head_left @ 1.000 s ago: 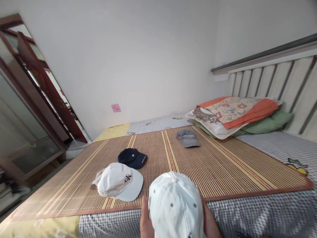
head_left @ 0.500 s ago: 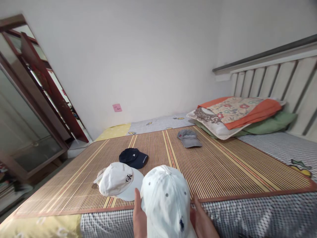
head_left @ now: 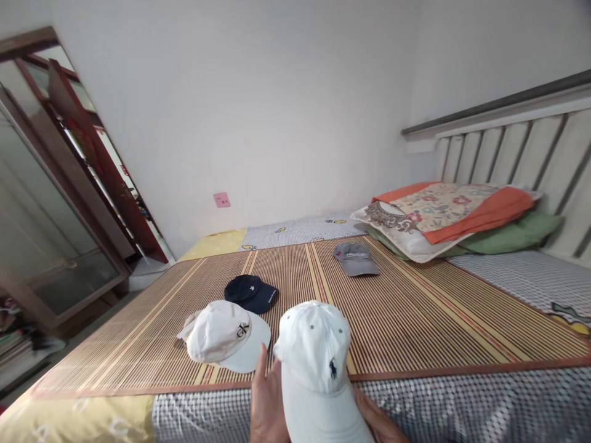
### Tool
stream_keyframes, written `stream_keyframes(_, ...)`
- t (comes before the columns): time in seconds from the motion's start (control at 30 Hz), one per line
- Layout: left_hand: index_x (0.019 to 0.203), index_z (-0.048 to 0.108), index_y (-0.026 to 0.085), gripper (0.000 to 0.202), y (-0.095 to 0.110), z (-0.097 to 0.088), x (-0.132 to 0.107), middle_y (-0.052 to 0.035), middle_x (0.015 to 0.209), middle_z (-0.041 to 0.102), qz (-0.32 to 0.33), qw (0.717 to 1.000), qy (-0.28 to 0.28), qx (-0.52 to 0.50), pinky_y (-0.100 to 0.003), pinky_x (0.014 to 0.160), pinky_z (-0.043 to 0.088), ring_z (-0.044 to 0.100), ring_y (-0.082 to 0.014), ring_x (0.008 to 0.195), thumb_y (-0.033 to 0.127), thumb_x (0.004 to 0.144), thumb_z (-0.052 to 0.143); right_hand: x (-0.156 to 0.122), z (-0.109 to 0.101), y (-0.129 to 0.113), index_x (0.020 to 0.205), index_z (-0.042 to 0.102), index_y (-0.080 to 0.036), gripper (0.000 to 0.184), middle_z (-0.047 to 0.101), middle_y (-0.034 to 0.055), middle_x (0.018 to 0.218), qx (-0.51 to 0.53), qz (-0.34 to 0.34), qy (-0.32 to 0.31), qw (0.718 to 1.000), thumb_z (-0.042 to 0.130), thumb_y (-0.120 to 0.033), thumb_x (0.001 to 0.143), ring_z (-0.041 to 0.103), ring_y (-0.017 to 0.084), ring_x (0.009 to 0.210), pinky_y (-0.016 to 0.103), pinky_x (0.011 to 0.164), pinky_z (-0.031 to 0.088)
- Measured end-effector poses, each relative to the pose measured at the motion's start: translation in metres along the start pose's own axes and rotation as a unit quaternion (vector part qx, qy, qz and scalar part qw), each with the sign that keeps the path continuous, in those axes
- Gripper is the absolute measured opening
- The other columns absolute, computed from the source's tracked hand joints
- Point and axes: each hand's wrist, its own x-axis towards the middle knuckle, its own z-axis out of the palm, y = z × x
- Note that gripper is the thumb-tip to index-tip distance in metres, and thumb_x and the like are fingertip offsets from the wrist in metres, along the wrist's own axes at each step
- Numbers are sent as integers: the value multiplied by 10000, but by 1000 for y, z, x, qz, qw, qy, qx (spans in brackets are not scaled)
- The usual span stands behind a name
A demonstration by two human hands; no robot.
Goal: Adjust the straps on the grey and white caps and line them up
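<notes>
A white baseball cap [head_left: 314, 351] with a small dark logo is held up at the front edge of the bed, its brim pointing down toward me. My left hand [head_left: 268, 400] is at the cap's left side, thumb up, with its other fingers partly hidden behind the cap. On the right, my right hand [head_left: 376, 418] grips the cap near the brim, its fingertips out of sight. Just left of my left hand lies an off-white cap [head_left: 217, 335] with black letters on it. Behind that one rests a navy cap [head_left: 249, 292].
A grey cap [head_left: 355, 258] lies farther back on the striped bamboo mat [head_left: 415, 326]. Pillows [head_left: 452, 212] are stacked at the right by the white slatted headboard [head_left: 508, 144]. A wall [head_left: 277, 123] bounds the far side, and a wood-framed glass door [head_left: 46, 215] stands at left.
The white cap has tilted back in my hands, so more of its brim and logo show. My left hand has turned and shifted slightly right. The other caps lie as before.
</notes>
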Motion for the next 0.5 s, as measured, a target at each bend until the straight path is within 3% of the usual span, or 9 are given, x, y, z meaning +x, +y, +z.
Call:
stream_keyframes(0.2, 1440, 658, 261, 632, 0, 7, 10, -42, 1618, 522, 5, 999, -49, -24, -448, 1315, -49, 221, -249, 1615, 427, 1109, 145, 5, -17, 4, 1295, 749, -161, 700, 797, 155, 1233, 48, 15, 21, 999, 924, -507, 712, 636, 416, 1323, 558, 1166, 448)
stream_keyframes(0.3, 1469, 631, 243, 658, 3, 8, 10, -51, 1623, 513, -9, 996, -80, -24, -429, 1315, -57, 204, -248, 1619, 465, 1109, 127, 7, -14, 9, 1281, 755, -155, 687, 796, 157, 1233, 58, 7, 22, 998, 913, -520, 721, 641, 418, 1311, 550, 1149, 460)
stream_keyframes(0.5, 1437, 660, 226, 605, 7, -10, 11, -82, 1594, 547, -9, 999, -46, -4, -446, 1319, -20, 245, -272, 1608, 503, 1098, 242, 0, 5, 12, 1239, 767, -204, 656, 784, 135, 1265, 69, 29, -7, 997, 819, -646, 757, 626, 408, 1328, 537, 1124, 483)
